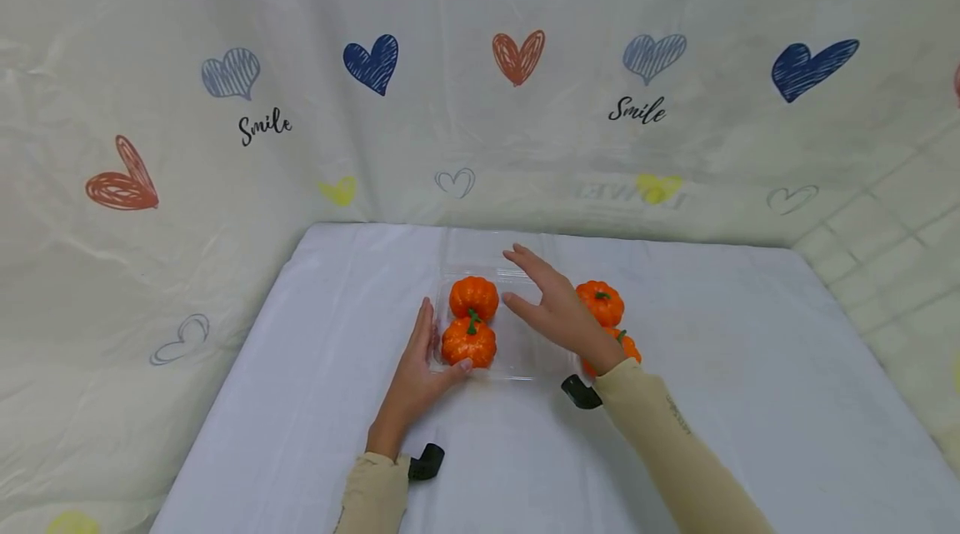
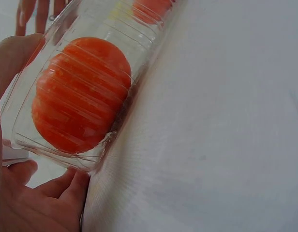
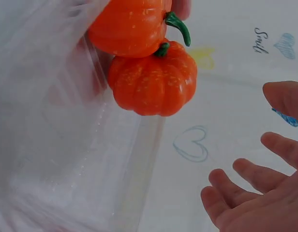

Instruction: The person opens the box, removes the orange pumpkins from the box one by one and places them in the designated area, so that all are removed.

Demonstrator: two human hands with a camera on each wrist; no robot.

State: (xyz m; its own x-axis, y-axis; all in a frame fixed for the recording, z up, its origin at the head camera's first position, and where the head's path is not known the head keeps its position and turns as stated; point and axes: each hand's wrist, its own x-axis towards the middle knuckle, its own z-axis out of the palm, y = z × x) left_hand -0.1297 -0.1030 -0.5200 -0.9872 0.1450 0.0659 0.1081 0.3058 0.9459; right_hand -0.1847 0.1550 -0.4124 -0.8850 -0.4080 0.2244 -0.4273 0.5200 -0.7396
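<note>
A clear plastic box (image 1: 517, 355) lies on the table with two small orange pumpkins in its left half, a rear pumpkin (image 1: 474, 298) and a front pumpkin (image 1: 468, 342). My left hand (image 1: 412, 380) holds the box at its left end, thumb at the front rim and fingers along the side. In the left wrist view, a pumpkin (image 2: 81, 94) shows through the ribbed wall. Above the right part of the box hovers my right hand (image 1: 555, 309), fingers spread and holding nothing. Both green stems show in the right wrist view, on the nearer pumpkin (image 3: 132, 29) and the other (image 3: 154, 82).
Right of the box sit two more orange pumpkins, one behind (image 1: 602, 302) and one in front (image 1: 628, 346), partly hidden by my right wrist. A white cloth covers the table (image 1: 750, 401). Behind it hangs a pale curtain (image 1: 450, 134) printed with hearts.
</note>
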